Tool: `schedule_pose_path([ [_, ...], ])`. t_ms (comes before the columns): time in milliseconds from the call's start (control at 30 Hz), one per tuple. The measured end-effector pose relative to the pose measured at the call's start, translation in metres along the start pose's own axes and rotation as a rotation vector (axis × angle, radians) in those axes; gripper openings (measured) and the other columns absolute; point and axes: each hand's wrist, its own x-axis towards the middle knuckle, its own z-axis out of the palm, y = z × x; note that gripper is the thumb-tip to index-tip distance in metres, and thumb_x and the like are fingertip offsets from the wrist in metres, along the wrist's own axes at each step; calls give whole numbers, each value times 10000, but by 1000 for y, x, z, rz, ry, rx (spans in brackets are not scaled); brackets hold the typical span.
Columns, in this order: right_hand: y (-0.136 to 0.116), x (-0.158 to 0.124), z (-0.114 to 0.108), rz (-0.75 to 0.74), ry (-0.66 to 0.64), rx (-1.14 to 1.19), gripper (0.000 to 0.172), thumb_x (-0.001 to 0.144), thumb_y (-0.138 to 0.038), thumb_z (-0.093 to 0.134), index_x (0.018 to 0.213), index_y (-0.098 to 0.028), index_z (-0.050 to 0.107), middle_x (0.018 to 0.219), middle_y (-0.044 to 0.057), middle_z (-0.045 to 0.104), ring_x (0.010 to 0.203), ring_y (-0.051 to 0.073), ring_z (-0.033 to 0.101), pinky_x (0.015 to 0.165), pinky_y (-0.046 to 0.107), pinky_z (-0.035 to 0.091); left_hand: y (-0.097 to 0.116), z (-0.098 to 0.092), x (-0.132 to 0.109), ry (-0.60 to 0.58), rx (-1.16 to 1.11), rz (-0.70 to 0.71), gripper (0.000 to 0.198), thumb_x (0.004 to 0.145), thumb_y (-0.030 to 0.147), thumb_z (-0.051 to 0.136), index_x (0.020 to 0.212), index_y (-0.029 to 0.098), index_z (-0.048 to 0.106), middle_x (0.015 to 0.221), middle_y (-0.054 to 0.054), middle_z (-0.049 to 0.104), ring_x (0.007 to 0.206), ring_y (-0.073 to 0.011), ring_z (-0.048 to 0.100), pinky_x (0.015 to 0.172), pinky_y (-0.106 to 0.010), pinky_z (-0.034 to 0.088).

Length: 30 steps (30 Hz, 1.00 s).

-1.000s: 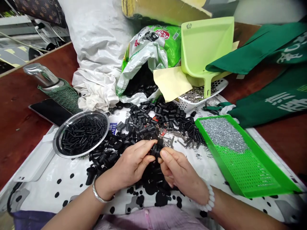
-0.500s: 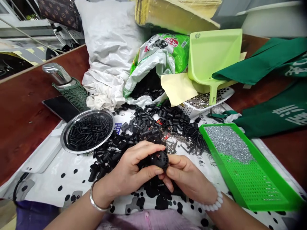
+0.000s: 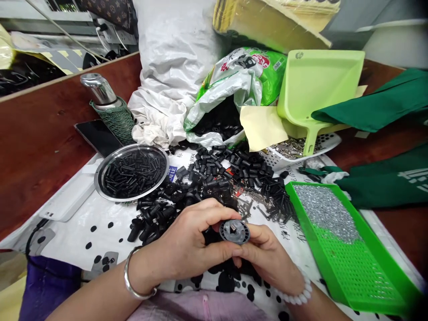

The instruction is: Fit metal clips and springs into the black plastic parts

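Part [image 3: 238,234], dark grey, round-faced, with a slotted rim [image 3: 224,231]

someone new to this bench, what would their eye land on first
Probably the bright green tray at the right, its far end covered with small silvery pieces. The light green dustpan propped up at the back right would likely come next. In the middle, the left hand and right hand hold a round dark part in front of heaped black pieces.
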Motion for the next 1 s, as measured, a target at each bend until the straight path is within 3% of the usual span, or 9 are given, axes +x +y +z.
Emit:
schedule_pose_path([
  [267,-1,-2,2,-15,17,-16,96,721,-274,700,675,-189,695,565,-18,573,502,91,466,509,222,391,-2,5,-3,61,-114,22,302,750,207,662,1036,130,601,827,-61,586,738,-142,545,655,-261,466],
  [367,-5,-2,3,-48,71,-42,105,684,-273,733,781,-234,723,717,-3,623,584,109,505,567,236,435,-3,7,-5,87,-106,58,302,753,227,668,1033,136,599,836,-70,600,754,-149,549,665,-268,467],
  [500,-6,-4,4,-92,133,-118,178,714,-269,713,891,-260,715,734,5,617,627,134,532,612,258,473,-2,13,-5,187,-76,92,315,736,268,689,1009,139,599,787,-58,603,713,-144,539,621,-257,455],
  [633,-5,-5,9,-273,301,-334,215,757,-227,670,967,-268,687,811,29,632,737,174,573,687,286,492,-3,23,-5,249,-6,60,333,725,325,695,990,145,603,789,-59,612,690,-143,523,603,-258,445],
  [767,-7,-7,12,-423,390,-482,195,776,-183,639,948,-268,675,837,24,636,767,174,583,710,273,488,-9,29,-5,186,8,-8,320,788,318,627,1058,152,589,816,-60,590,692,-139,511,604,-254,439],
  [833,-10,-8,12,-385,363,-523,142,788,-177,619,895,-249,677,823,26,631,751,172,577,691,268,488,-12,27,-5,117,-15,-12,335,820,299,587,1122,155,570,840,-62,568,723,-141,514,638,-260,447],
  [1000,-14,-12,9,-172,167,-430,91,813,-224,586,750,-191,643,601,-13,524,522,112,478,478,215,427,-16,12,-3,-101,-111,-9,314,847,271,556,1150,192,572,836,-41,511,777,-135,500,701,-250,452],
])
